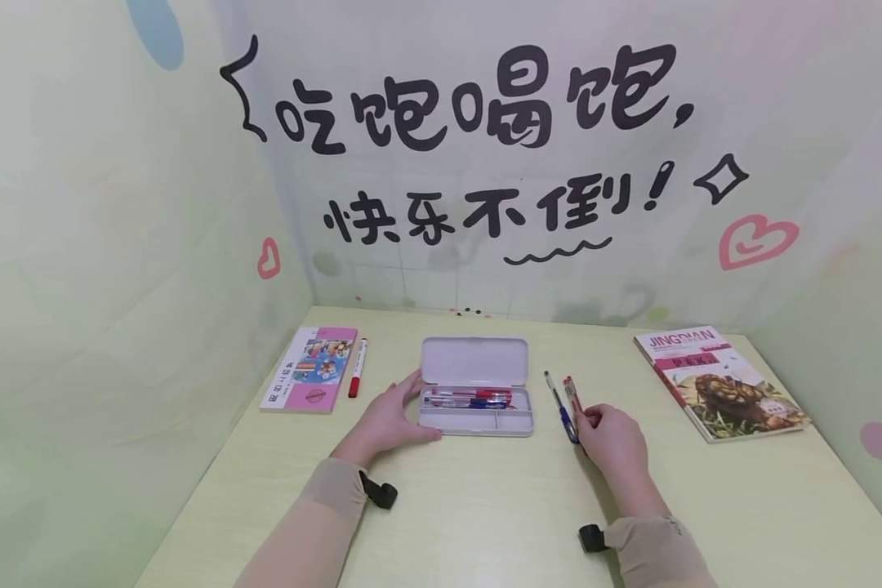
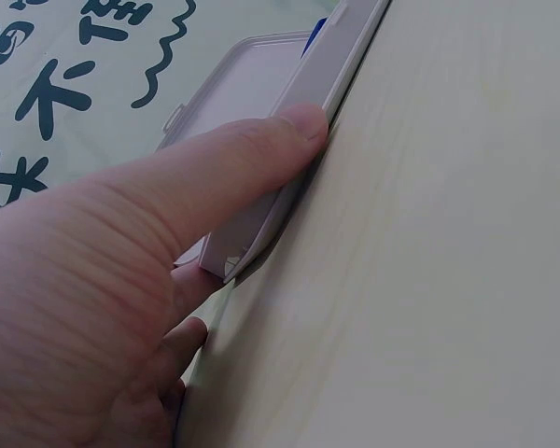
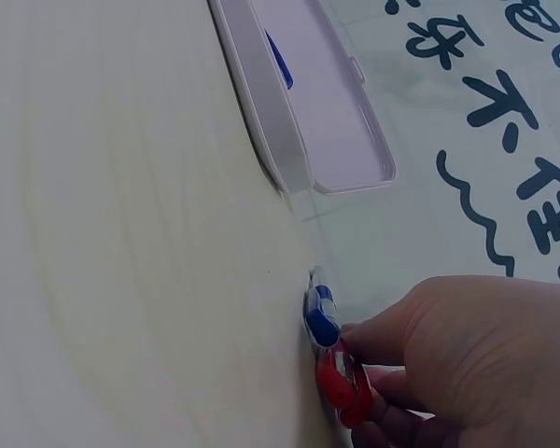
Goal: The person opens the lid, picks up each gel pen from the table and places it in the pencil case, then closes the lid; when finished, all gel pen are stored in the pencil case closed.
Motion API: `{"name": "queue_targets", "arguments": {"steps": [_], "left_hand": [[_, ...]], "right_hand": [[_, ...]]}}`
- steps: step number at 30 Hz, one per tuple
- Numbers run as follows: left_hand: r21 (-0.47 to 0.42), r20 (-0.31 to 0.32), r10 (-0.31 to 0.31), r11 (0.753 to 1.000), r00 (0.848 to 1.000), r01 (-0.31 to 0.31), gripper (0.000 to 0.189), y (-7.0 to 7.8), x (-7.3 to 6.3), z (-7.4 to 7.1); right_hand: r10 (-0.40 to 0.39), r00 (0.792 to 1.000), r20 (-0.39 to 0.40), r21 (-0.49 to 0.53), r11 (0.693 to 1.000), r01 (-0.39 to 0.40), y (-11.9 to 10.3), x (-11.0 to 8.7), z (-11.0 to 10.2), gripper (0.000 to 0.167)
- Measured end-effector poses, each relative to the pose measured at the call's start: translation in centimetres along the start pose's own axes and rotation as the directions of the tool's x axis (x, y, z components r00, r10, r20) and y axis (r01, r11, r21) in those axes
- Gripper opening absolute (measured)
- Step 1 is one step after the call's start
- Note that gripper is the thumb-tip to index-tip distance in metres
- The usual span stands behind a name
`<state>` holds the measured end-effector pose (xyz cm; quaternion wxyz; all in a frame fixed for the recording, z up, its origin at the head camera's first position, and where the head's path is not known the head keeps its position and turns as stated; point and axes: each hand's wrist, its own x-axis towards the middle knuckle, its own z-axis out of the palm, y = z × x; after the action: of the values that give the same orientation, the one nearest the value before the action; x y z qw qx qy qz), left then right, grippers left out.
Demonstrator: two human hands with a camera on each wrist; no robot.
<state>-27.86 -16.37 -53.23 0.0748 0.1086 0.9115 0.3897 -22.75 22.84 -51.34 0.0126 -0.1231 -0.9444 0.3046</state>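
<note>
**Left hand (image 1: 389, 420) grips a pale lilac hinged case (image 1: 474, 362), right hand (image 1: 617, 441) pinches a slim red pen (image 1: 573, 396)**

Left of the left hand lie a pink-and-white booklet (image 1: 312, 371) and a red-capped white marker (image 1: 358, 367). The left thumb presses the case's front wall. Between the hands, the case has its lid back, red and blue pens (image 1: 478, 403) in its rear compartment. A clear blue-ended pen (image 1: 567, 425) sits beside the red one; whether it is held, I cannot tell. Right of the right hand lies a glossy magazine (image 1: 720, 384).
</note>
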Motion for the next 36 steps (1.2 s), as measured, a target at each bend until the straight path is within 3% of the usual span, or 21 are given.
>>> {"name": "queue_targets", "arguments": {"steps": [8, 15, 36], "left_hand": [[0.001, 0.004, -0.006, 1.0, 1.0, 0.006, 0.136, -0.14, -0.01, 0.03], [-0.001, 0.002, -0.004, 1.0, 1.0, 0.004, 0.136, -0.21, -0.06, 0.03], [0.004, 0.003, 0.003, 1.0, 1.0, -0.003, 0.134, 0.25, -0.15, -0.17]], "right_hand": [[0.024, 0.999, -0.022, 0.022, 0.999, -0.023, 0.04, -0.08, 0.11, 0.035], [0.069, 0.998, 0.008, 0.034, 0.997, -0.07, -0.19, -0.2, 0.24, 0.034], [0.051, 0.998, -0.022, 0.04, 0.998, -0.05, -0.6, -0.06, -0.09, 0.034]]}}
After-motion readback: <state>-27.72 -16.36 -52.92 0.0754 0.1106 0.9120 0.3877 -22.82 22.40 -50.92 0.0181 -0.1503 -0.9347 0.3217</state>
